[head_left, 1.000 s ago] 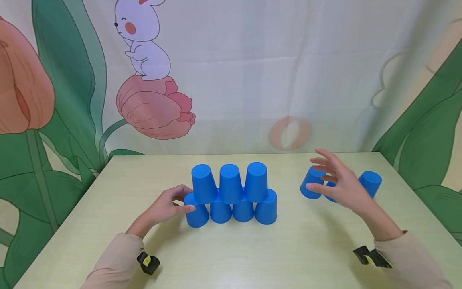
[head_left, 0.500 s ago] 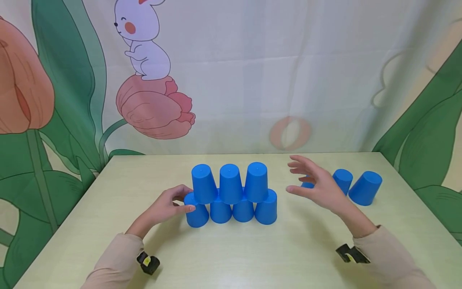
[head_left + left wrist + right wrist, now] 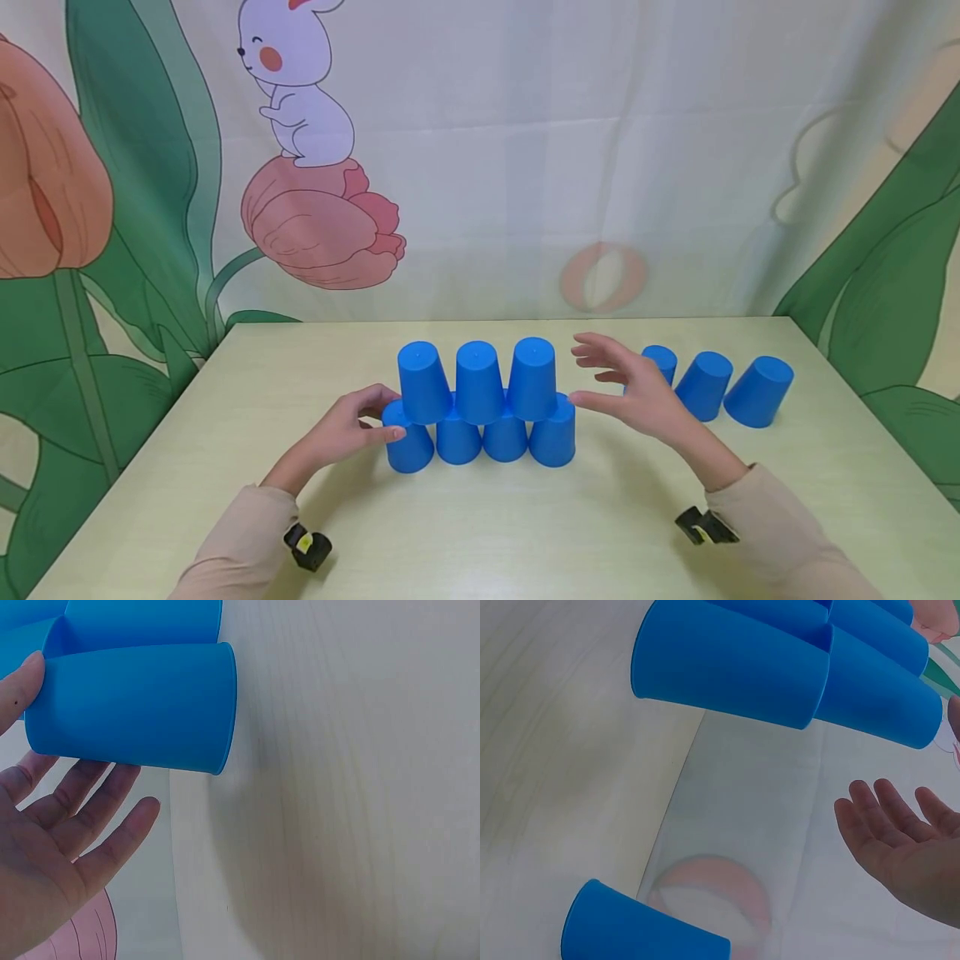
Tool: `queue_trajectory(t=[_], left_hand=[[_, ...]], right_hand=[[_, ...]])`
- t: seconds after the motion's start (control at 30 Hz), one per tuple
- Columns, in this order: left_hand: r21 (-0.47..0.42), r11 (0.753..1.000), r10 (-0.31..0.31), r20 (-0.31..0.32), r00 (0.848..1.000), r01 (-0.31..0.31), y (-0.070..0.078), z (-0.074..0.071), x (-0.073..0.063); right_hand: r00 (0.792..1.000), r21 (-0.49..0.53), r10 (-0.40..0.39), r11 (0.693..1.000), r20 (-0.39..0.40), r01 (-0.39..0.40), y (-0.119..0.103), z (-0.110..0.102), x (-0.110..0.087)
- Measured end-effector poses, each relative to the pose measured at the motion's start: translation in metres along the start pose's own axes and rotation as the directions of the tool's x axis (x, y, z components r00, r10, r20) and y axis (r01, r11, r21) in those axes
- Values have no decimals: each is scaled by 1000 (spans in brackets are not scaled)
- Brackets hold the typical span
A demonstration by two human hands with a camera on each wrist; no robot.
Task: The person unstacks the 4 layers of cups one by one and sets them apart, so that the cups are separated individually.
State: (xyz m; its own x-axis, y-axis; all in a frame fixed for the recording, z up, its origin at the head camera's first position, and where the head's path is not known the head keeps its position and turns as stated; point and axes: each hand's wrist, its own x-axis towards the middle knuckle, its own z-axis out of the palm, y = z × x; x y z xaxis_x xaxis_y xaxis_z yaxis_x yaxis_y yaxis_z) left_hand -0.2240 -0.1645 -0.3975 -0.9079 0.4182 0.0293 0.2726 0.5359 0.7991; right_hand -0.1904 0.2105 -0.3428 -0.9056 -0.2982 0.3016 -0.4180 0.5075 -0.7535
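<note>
Upside-down blue cups stand in two levels in the head view: a lower row of several cups and an upper row of three [image 3: 480,382] bridging them. My left hand [image 3: 351,427] holds the lower row's leftmost cup [image 3: 410,450], thumb at the front and fingers behind; the left wrist view shows the thumb [image 3: 28,682] near that cup's narrow end [image 3: 135,709]. Beside the stack's right end is my right hand [image 3: 637,390], fingers spread and holding nothing. Its thumb overlaps the lower row's rightmost cup [image 3: 553,437] in the head view, while the right wrist view shows the fingers apart from the upper cup [image 3: 885,686].
Three more upturned blue cups stand at the table's right: one [image 3: 660,360] partly behind my right hand, one in the middle [image 3: 705,386] and one farthest right [image 3: 759,392]. A printed curtain [image 3: 480,167] hangs behind the pale wooden table [image 3: 480,533].
My right hand has moved left from the three separate cups to the right end of the stack, uncovering the middle one. The left hand and the stacked cups have stayed in place.
</note>
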Motion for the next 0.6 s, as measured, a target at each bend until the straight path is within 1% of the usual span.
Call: queue_trajectory(t=[0.07,0.17,0.2,0.27,0.4,0.43,0.5,0.6], left_hand=[[2,1000,2,2,1000,-2,4,0,-1],[5,1000,1,4,1000,-1,20,-1,-7],[7,1000,-2,4,1000,2,22,-1,-7],[7,1000,-8,2,1000,8,21,-1,-7],[5,1000,-12,-4,1000,12,3,1,0],[4,1000,-10,-4,1000,10,2,1,0],[5,1000,-11,-3,1000,11,7,0,-2],[5,1000,-2,2,1000,2,21,-2,-7]], right_hand=[[1000,-1,3,1000,6,-3,1,3,2],[1000,-11,5,1000,14,-5,3,7,6],[1000,-11,5,1000,17,-4,3,9,7],[1000,-8,1,1000,24,-1,4,12,9],[999,11,-10,1000,38,9,5,18,12],[999,17,-12,1000,44,12,6,19,13],[998,25,-16,1000,54,15,7,22,15],[997,34,-28,999,67,25,8,26,17]])
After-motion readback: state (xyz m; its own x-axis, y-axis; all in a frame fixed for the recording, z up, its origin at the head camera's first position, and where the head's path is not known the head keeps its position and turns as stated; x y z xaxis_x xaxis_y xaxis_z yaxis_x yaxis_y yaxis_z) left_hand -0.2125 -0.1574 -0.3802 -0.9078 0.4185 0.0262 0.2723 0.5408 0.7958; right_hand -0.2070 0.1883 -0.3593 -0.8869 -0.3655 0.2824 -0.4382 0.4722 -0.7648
